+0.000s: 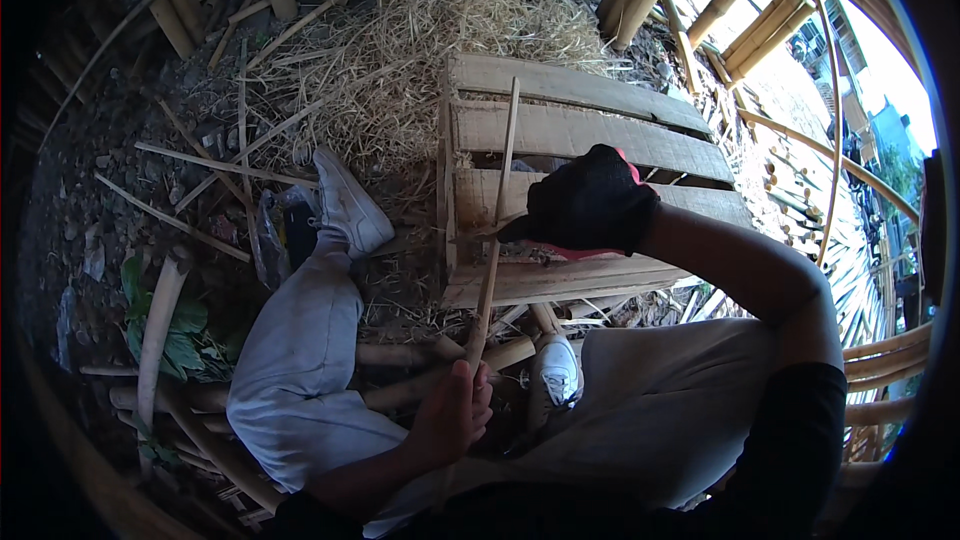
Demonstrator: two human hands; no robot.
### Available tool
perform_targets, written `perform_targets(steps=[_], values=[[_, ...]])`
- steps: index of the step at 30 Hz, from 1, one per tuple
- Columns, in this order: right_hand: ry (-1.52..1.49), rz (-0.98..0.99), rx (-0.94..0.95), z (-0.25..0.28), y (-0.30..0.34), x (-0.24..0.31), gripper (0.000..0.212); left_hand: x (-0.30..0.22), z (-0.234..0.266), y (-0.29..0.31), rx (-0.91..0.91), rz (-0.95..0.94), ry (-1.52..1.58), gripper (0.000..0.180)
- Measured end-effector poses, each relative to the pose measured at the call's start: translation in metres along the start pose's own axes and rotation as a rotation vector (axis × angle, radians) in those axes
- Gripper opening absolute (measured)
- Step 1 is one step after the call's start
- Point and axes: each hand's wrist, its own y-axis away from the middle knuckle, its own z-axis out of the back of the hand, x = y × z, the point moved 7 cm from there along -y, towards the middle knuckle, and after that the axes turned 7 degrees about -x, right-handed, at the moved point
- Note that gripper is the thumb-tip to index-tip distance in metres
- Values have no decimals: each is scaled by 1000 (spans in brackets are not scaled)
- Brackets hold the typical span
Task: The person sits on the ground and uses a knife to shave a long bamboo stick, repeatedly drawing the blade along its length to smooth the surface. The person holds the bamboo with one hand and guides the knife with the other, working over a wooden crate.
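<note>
Strip (487, 290), wooden and slender, seen from my remote station through the head view: it stands nearly lengthwise, its far end over the left part of the crate (590, 128), its near end running down past the left hand (456, 414) toward the lap, where dark clothing makes it hard to follow. Whether it touches the slats I cannot tell.

Left hand: bare, fingers wrapped around the strip below the crate's near edge. Right hand (590, 202): gloved in black and red, fingers curled, its tip reaching the strip at about mid-length. The back of the glove faces me, so I cannot tell whether it pinches the strip, merely meets it, or encloses a tool.

Handling, as I judge it: light for its length, stiff along the grain, yet likely springy when bent sideways and apt to split or splinter at a thin edge. The surface looks dry, so I would expect little slipping. I would take hold low, where the left hand grips, and steady the strip near mid-length; held by the far end alone, it would probably swing. Bare fingers should avoid sliding along its edges.
</note>
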Motion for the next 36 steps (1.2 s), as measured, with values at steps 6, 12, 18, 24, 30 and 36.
perform_targets(steps=[6, 12, 18, 24, 30, 36], values=[[37, 64, 105, 1, 6, 23, 74, 2, 0, 4, -19, 16, 7, 47], [38, 35, 0, 0, 4, 15, 63, 3, 2, -1, 5, 18, 47, 46], [171, -97, -70, 0, -15, -57, 60, -1, -3, -2, 6, -7, -17, 54], [-14, 147, -36, 0, 1, 19, 70, 4, 3, -1, 11, 7, 29, 44], [283, -111, -99, -7, -21, -84, 59, 5, 1, -5, 18, 33, 42, 44], [59, -47, -36, -4, -15, -3, 70, 5, 1, -2, -28, 19, 11, 52]])
